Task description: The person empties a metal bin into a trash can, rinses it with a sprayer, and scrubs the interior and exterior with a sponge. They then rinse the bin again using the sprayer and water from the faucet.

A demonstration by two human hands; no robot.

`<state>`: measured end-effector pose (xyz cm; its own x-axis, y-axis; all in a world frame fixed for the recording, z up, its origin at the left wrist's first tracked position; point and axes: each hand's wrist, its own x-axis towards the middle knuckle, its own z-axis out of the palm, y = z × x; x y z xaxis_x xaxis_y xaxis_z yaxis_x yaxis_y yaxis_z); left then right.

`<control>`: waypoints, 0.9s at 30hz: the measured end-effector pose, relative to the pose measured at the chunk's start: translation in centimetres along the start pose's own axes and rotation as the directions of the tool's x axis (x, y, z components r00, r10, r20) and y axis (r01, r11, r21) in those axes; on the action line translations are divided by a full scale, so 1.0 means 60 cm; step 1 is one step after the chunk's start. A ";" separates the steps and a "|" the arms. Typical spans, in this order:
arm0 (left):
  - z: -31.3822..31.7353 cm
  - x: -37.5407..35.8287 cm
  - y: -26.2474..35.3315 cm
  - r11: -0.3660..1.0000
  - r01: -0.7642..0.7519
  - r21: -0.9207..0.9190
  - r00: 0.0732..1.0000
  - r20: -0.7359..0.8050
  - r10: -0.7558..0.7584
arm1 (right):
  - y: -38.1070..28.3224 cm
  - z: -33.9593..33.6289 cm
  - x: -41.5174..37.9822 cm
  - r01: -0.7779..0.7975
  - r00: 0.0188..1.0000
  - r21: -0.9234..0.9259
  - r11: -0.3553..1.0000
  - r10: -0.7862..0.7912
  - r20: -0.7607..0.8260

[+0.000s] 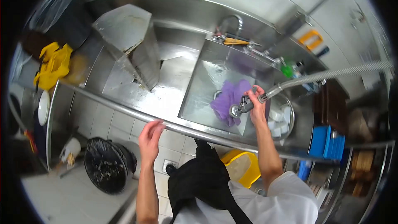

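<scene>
My right hand [258,103] is wrapped around the handle of a pre-rinse spray nozzle [235,110] over the sink basin [193,95]. The round spray head points at a crumpled purple thing [226,99], cloth-like with lobed edges, lying in the basin. From the nozzle a ribbed metal hose [331,74] runs off to the right. Empty, with its fingers loosely bent and apart from the thumb, my left hand [150,139] is beside the steel counter's front rail [124,108].
A tall, dirty steel box-like piece [137,45] stands on the left drainboard. Right of the purple thing sits a round bowl [292,114] of white pieces. Taps [265,56] line the back. Below are a black-lined bin [107,166] and a yellow bucket [248,170].
</scene>
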<state>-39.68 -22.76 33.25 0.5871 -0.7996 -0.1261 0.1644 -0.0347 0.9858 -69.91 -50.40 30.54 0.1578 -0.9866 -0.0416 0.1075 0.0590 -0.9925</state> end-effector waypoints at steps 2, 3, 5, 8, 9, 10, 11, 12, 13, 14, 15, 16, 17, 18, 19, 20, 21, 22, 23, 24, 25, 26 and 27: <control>0.059 0.060 0.013 0.994 0.087 -0.058 0.996 0.025 -0.086 | -0.073 0.060 0.019 0.117 0.982 0.157 0.981 -0.138 0.126; 0.087 0.092 0.008 0.967 0.190 -0.172 0.981 -0.014 -0.195 | -0.125 0.090 0.021 0.230 0.942 0.317 0.920 -0.292 0.164; 0.123 0.147 -0.027 0.821 0.342 -0.458 0.916 -0.031 -0.400 | -0.223 0.144 0.018 0.452 0.817 0.431 0.781 -0.557 0.152; 0.156 0.220 -0.061 0.620 0.368 -0.693 0.865 0.011 -0.501 | -0.305 0.178 0.016 0.595 0.690 0.493 0.635 -0.718 0.091; 0.166 0.241 -0.061 0.531 0.377 -0.759 0.849 0.054 -0.526 | -0.319 0.180 0.016 0.592 0.642 0.572 0.567 -0.761 0.090; 0.174 0.259 -0.062 0.534 0.364 -0.763 0.853 0.043 -0.520 | -0.330 0.184 0.014 0.582 0.594 0.644 0.496 -0.800 0.080; 0.181 0.273 -0.058 0.524 0.350 -0.776 0.862 0.047 -0.505 | -0.337 0.189 0.013 0.620 0.584 0.603 0.502 -0.809 0.073; 0.185 0.288 -0.055 0.514 0.337 -0.789 0.870 0.052 -0.490 | -0.339 0.193 0.015 0.614 0.582 0.611 0.499 -0.810 0.077; 0.186 0.301 -0.052 0.507 0.317 -0.801 0.872 0.037 -0.488 | -0.338 0.194 0.014 0.596 0.592 0.621 0.509 -0.801 0.090; 0.182 0.314 -0.055 0.510 0.318 -0.799 0.872 0.035 -0.489 | -0.337 0.195 0.014 0.579 0.602 0.628 0.519 -0.792 0.099; 0.178 0.326 -0.058 0.515 0.285 -0.809 0.885 0.016 -0.464 | -0.336 0.196 0.015 0.577 0.608 0.626 0.525 -0.787 0.099; 0.175 0.337 -0.061 0.518 0.254 -0.817 0.898 0.000 -0.441 | -0.336 0.196 0.015 0.579 0.610 0.624 0.525 -0.786 0.095; 0.174 0.349 -0.061 0.502 0.260 -0.825 0.879 -0.013 -0.477 | -0.337 0.197 0.015 0.586 0.601 0.625 0.516 -0.794 0.092; 0.172 0.356 -0.062 0.502 0.268 -0.822 0.880 -0.004 -0.476 | -0.340 0.196 0.013 0.595 0.590 0.624 0.506 -0.802 0.088; 0.171 0.362 -0.061 0.530 0.292 -0.796 0.874 -0.002 -0.486 | -0.345 0.197 0.012 0.604 0.586 0.618 0.503 -0.806 0.083; 0.172 0.371 -0.058 0.555 0.313 -0.770 0.871 -0.001 -0.492 | -0.354 0.200 0.012 0.592 0.552 0.650 0.476 -0.827 0.102; 0.174 0.378 -0.054 0.554 0.315 -0.770 0.875 0.009 -0.484 | -0.365 0.206 0.013 0.578 0.516 0.682 0.448 -0.848 0.120; 0.176 0.383 -0.053 0.592 0.356 -0.723 0.859 0.004 -0.512 | -0.373 0.215 0.011 0.587 0.506 0.679 0.441 -0.855 0.118; 0.177 0.385 -0.054 0.625 0.395 -0.673 0.842 -0.007 -0.540 | -0.394 0.237 0.001 0.600 0.623 0.609 0.519 -0.780 0.052; 0.177 0.387 -0.056 0.625 0.396 -0.673 0.844 -0.002 -0.536 | -0.405 0.252 -0.002 0.592 0.723 0.540 0.598 -0.690 -0.030; 0.177 0.392 -0.057 0.623 0.408 -0.667 0.838 0.003 -0.546 | -0.396 0.250 0.012 0.572 0.691 0.582 0.578 -0.722 0.038; 0.175 0.398 -0.063 0.620 0.418 -0.663 0.832 0.005 -0.555 | -0.386 0.255 0.018 0.575 0.686 0.583 0.574 -0.727 0.039; 0.173 0.402 -0.070 0.622 0.414 -0.665 0.835 0.005 -0.550 | -0.378 0.261 0.023 0.535 0.696 0.610 0.585 -0.714 0.074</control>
<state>-34.45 -48.14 27.21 0.3956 -0.6515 -0.6473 0.8724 0.0461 0.4867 -56.77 -50.74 54.80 0.1059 -0.7177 0.6883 0.7461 -0.4002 -0.5321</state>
